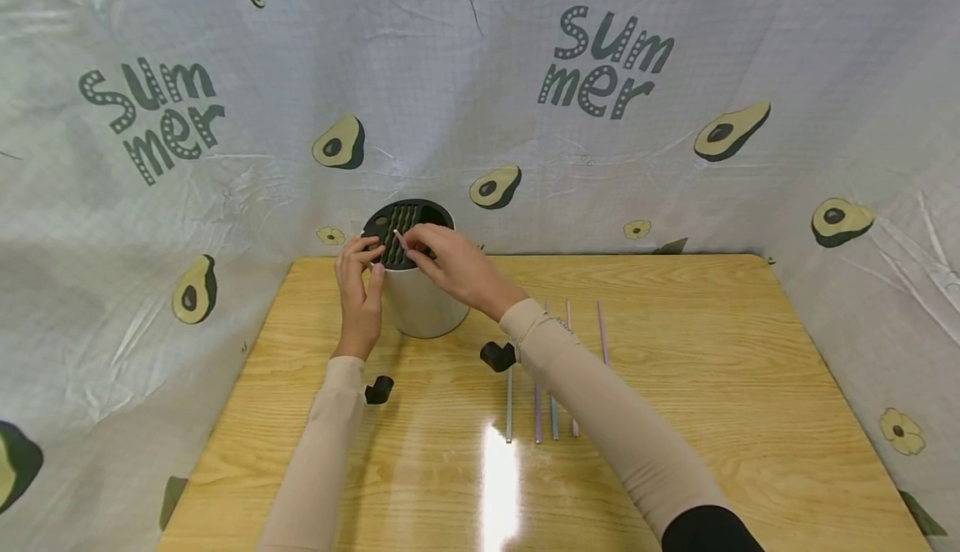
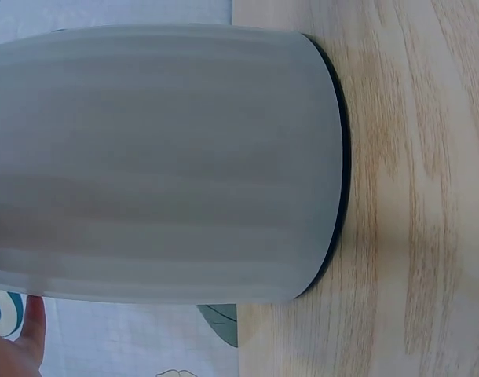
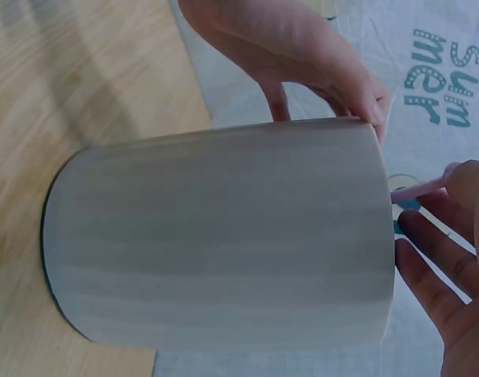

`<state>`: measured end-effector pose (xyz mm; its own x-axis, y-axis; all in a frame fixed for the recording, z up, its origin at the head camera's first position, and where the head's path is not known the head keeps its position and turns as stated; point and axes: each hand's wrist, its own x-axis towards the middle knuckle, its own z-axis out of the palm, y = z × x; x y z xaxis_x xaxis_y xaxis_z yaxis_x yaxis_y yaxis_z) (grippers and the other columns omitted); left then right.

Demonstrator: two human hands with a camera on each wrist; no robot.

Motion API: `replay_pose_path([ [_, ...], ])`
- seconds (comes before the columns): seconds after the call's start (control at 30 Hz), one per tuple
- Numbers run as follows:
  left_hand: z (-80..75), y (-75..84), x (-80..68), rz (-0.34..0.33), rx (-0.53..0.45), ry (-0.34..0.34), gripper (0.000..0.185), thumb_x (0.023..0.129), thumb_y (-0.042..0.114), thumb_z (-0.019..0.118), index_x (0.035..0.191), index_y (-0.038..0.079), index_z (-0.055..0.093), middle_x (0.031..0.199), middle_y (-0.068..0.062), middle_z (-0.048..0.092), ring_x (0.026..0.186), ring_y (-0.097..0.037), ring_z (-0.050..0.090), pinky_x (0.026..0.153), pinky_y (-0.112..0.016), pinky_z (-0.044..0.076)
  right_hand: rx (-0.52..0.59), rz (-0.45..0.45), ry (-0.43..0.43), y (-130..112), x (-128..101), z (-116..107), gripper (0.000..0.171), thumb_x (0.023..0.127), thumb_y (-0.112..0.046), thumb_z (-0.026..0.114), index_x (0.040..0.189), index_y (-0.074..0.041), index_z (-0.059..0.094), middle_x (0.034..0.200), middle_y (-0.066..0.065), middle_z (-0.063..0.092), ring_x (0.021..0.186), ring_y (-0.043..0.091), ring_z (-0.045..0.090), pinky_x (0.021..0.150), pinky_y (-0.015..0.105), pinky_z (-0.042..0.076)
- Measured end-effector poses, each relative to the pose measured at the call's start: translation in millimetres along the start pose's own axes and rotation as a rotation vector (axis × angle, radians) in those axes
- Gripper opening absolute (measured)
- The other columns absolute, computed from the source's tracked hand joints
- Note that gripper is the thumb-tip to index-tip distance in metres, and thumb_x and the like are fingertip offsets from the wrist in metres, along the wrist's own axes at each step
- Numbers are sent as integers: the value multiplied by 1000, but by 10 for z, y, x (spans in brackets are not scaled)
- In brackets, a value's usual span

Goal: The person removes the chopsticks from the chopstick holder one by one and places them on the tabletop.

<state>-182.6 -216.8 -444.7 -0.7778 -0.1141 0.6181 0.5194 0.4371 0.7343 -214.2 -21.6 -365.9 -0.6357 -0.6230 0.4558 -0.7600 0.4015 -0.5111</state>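
Head view: white holder [image 1: 420, 302] with black slotted top stands at table's [image 1: 675, 485] far edge; left hand [image 1: 360, 285] braces its rim, fingers curled against it; right hand [image 1: 450, 264] pinches a pink straw [image 1: 400, 241] over the slots. Spare straws [image 1: 540, 410] lie nearby.
Left wrist view: holder wall [image 2: 161, 165], a fingertip at its edge.
Right wrist view: right-hand fingers [image 3: 428, 275] loosely spread, thumb and forefinger pinching straw [image 3: 416, 188] at holder's [image 3: 216, 243] top

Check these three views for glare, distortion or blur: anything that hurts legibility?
Head view: a bright glare streak on the table by the near edge washes out the wood grain; wide-angle lens bends the table edges. Left wrist view: the white holder fills the frame, soft and slightly blurred, only a fingertip showing. Right wrist view: the holder is soft too, the right hand cropped at the edge.
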Motion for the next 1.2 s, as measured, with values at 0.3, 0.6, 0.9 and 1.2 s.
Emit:
replay_pose_path([
  [0.3,-23,-237,-12,0,17,-13,29,108,19,50,131,6,60,152,-10,50,155,-25,27,114,-46,33,31,-10,77,-42,7,-24,20,109,-16,56,123,-6,66,113,4,72,90,11,68,79,24,56],
  [0.6,-9,-235,0,10,32,-2,28,107,15,50,132,4,60,151,-13,50,154,-28,28,116,-49,31,7,-114,200,-124,28,-85,22,108,-13,56,124,-4,67,117,7,72,98,14,70,85,22,57],
  [0.9,-6,-246,-10,35,34,3,28,107,13,49,131,3,60,150,-14,51,154,-28,29,117,-38,30,26,-197,344,-185,22,-199,22,102,-3,63,124,3,66,112,12,72,94,17,69,85,23,57],
  [1.2,-4,-237,0,25,30,6,29,108,18,49,131,6,61,149,-12,51,153,-28,29,122,-43,27,75,-240,458,-235,17,-299,22,103,-4,63,124,3,65,105,12,71,85,17,66,76,24,56],
])
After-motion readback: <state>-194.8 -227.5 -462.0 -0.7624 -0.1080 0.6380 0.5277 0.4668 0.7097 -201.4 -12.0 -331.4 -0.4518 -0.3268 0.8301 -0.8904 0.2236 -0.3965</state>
